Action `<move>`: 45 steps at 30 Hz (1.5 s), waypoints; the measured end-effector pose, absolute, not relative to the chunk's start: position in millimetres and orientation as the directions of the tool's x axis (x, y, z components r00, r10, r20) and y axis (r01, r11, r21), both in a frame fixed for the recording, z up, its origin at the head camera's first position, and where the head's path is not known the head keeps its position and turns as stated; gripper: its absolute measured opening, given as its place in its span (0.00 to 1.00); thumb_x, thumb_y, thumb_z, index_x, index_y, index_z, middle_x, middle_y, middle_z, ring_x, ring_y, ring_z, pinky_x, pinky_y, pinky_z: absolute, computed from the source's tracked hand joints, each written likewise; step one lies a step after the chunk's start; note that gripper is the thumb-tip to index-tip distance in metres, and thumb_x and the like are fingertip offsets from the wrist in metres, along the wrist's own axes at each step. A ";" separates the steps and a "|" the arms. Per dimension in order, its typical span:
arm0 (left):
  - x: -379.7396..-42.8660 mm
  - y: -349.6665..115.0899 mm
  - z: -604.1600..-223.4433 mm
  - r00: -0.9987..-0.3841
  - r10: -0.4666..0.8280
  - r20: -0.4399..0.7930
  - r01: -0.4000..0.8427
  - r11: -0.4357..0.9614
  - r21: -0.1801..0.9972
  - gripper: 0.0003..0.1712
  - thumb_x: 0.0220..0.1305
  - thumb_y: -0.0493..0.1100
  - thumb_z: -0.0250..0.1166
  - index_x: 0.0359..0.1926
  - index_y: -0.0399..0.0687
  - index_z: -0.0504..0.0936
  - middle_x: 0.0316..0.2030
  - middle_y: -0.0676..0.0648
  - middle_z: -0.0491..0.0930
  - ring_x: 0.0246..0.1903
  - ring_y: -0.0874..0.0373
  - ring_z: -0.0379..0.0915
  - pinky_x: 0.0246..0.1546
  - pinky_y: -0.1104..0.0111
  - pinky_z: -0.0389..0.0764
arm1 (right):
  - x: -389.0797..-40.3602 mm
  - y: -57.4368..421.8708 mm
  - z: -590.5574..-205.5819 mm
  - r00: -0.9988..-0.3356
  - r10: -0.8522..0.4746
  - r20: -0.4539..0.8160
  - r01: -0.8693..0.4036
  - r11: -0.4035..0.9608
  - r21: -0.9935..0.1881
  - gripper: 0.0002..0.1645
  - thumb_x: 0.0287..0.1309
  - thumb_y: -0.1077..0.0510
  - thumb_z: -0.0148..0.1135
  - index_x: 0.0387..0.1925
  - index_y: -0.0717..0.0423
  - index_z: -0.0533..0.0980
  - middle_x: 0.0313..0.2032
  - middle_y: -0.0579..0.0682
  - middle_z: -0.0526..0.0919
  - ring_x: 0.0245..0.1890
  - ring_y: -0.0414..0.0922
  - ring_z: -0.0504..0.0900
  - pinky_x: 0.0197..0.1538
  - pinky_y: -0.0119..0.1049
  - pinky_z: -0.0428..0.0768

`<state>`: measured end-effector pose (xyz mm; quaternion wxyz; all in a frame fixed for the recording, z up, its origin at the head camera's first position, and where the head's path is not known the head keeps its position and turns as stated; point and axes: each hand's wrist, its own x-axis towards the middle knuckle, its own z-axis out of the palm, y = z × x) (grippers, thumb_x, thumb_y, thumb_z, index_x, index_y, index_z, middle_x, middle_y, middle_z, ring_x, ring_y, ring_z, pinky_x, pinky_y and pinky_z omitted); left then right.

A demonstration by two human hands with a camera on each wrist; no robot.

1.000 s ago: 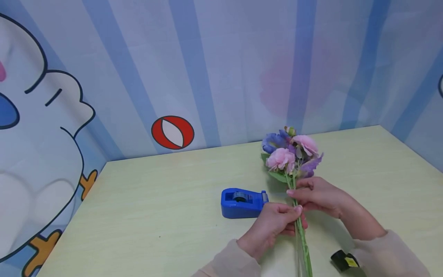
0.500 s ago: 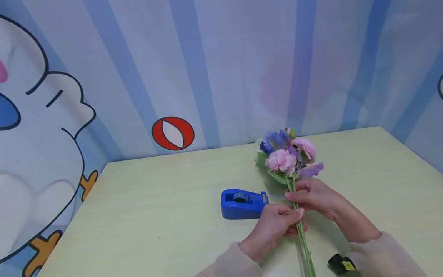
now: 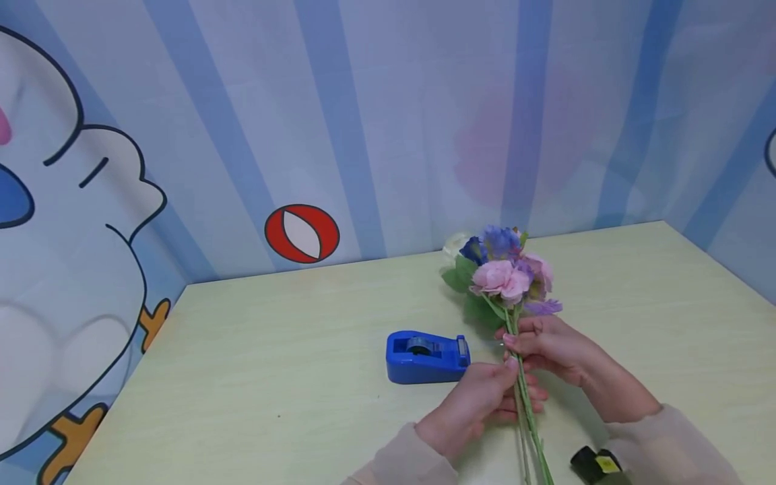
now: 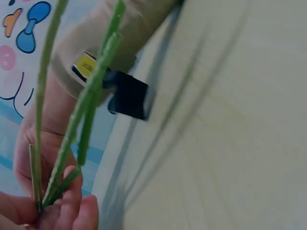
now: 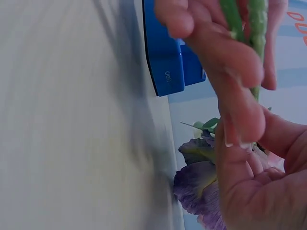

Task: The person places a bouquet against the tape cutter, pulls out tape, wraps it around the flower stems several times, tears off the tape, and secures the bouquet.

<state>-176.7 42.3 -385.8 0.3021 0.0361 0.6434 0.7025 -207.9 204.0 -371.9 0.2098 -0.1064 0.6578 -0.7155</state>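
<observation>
A bunch of artificial flowers [image 3: 500, 279] in pink, blue-purple and white, with green leaves, leans over the table toward the back wall. Its green stems [image 3: 529, 417] run down toward the front edge. My right hand [image 3: 554, 347] pinches the stems just under the blooms. Lower down, my left hand [image 3: 475, 401] holds the same stems between thumb and fingers, the other fingers spread behind them. The left wrist view shows stem ends [image 4: 91, 91] sticking out past the left fingers. In the right wrist view, a purple bloom [image 5: 199, 187] shows beyond the hands.
A blue tape dispenser [image 3: 427, 357] stands on the pale table [image 3: 242, 377] just left of the hands. A black wrist device [image 3: 597, 465] with a yellow label sits by the right sleeve. A blue striped cloth wall [image 3: 412, 135] rises behind the table.
The flower heads have turned, bringing the white bloom and more leaves out on the left. My left hand's fingers have spread out behind the stems. The tape dispenser has stayed put.
</observation>
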 end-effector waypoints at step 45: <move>-179.4 42.7 -379.9 -0.918 0.315 -0.240 -0.260 -0.021 0.965 0.13 0.59 0.42 0.65 0.34 0.32 0.85 0.26 0.45 0.84 0.21 0.67 0.75 0.26 0.74 0.78 | -209.4 205.5 -366.2 -0.881 -0.425 -0.207 0.261 -0.072 -0.963 0.09 0.64 0.58 0.56 0.31 0.56 0.79 0.25 0.46 0.82 0.24 0.37 0.80 0.32 0.29 0.80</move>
